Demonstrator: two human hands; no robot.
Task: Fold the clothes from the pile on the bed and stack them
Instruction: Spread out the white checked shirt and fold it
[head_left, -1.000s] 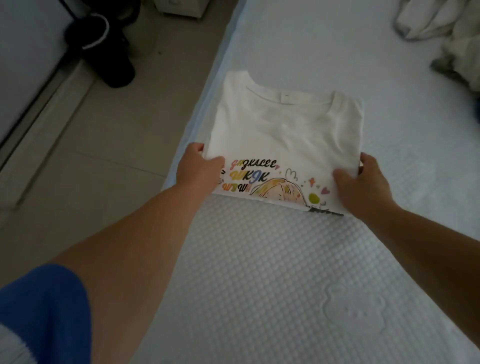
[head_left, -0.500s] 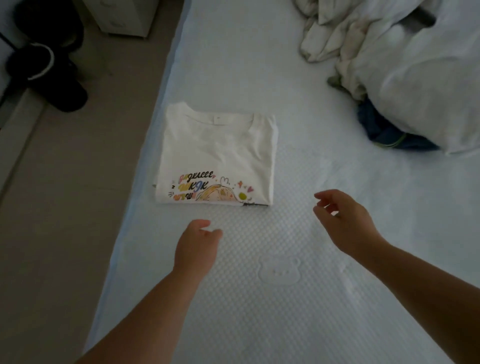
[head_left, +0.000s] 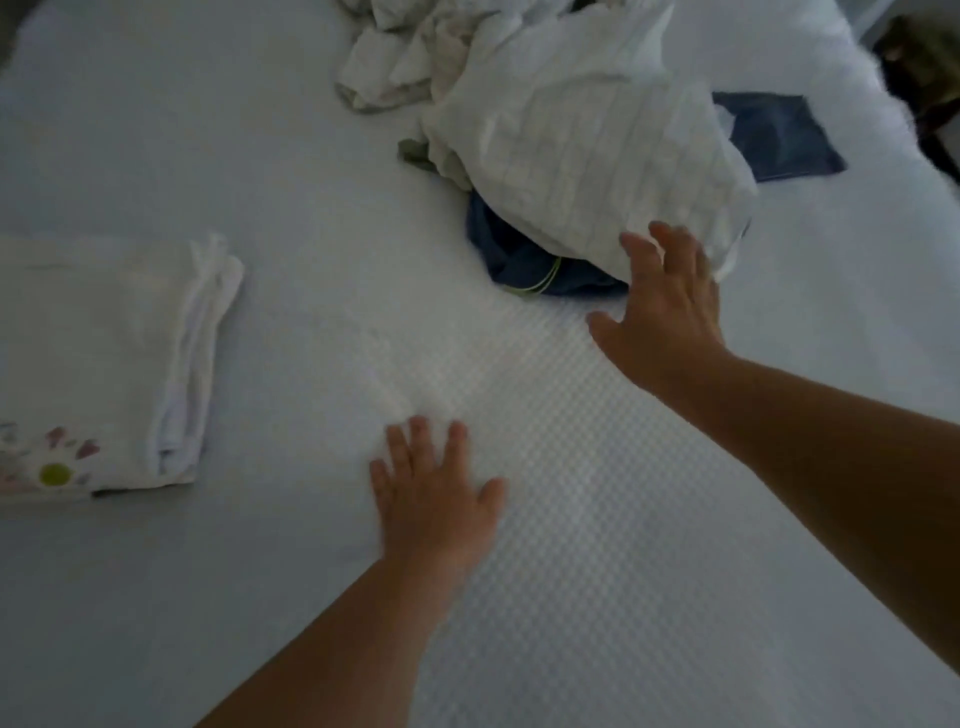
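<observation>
At the far left, a folded white T-shirt (head_left: 98, 364) lies flat on the bed (head_left: 291, 171), partly cut off by the frame edge. Its stacked fold edges face right, and a bit of colourful print with a green dot shows at its near left corner. It lies well apart from both hands.

Toward the middle, the left hand (head_left: 436, 499) is stretched out palm down over the textured white sheet, fingers straight and slightly spread. Its grip is released and holds nothing; whether the palm actually touches the sheet cannot be told. The forearm runs back to the lower edge of the view.

Farther right and farther up the bed sits the pile of unfolded clothes (head_left: 545, 104). A crumpled pale garment (head_left: 395, 57) lies at the pile's far left, a large white ribbed garment (head_left: 587, 150) bulks on top, and a dark blue garment (head_left: 524, 260) with a yellow-green cord pokes out from under its near edge. Another dark blue piece (head_left: 774, 135) lies flat just behind the white one.

The right hand (head_left: 665, 312) reaches to the near edge of the white ribbed garment, fingers extended and spread, fingertips at or just on the cloth. Its grip is released too, with nothing pinched. The image is motion-blurred here, so contact is uncertain.
</observation>
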